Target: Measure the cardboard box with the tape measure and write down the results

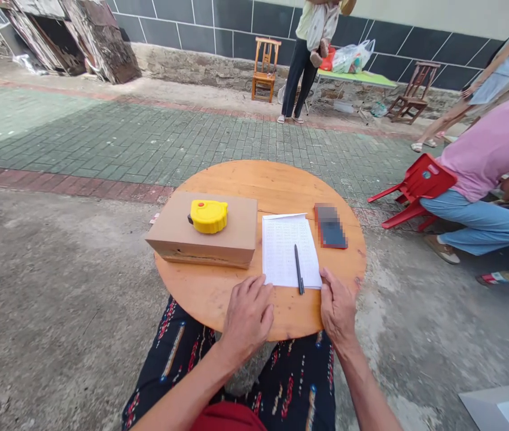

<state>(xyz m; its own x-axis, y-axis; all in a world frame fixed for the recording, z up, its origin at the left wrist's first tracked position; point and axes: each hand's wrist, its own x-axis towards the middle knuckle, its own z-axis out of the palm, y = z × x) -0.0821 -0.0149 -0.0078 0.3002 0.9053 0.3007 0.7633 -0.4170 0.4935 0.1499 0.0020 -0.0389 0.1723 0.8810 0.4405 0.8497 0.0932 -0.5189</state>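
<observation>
On a round wooden table (231, 179) lies a white notepad (281, 248) with rows of small writing. A dark pen (298, 268) rests across its lower right part. My left hand (249, 308) lies at the table's near edge, fingers extended, their tips by the pad's lower left corner. By its lower right corner is my right hand (338, 305), thumb and fingers loosely apart, holding nothing. Left of the pad, a yellow tape measure (209, 216) sits on a brown cardboard box (236, 230). A phone (330, 226) with a red edge lies right of the pad.
To the right, a person in a pink shirt (496, 143) sits beside a tilted red plastic chair (424, 179). A standing person (301, 66), wooden chairs (264, 70) and a green folding table (357, 78) with bags are by the wall. A bottle (508, 276) lies on the ground.
</observation>
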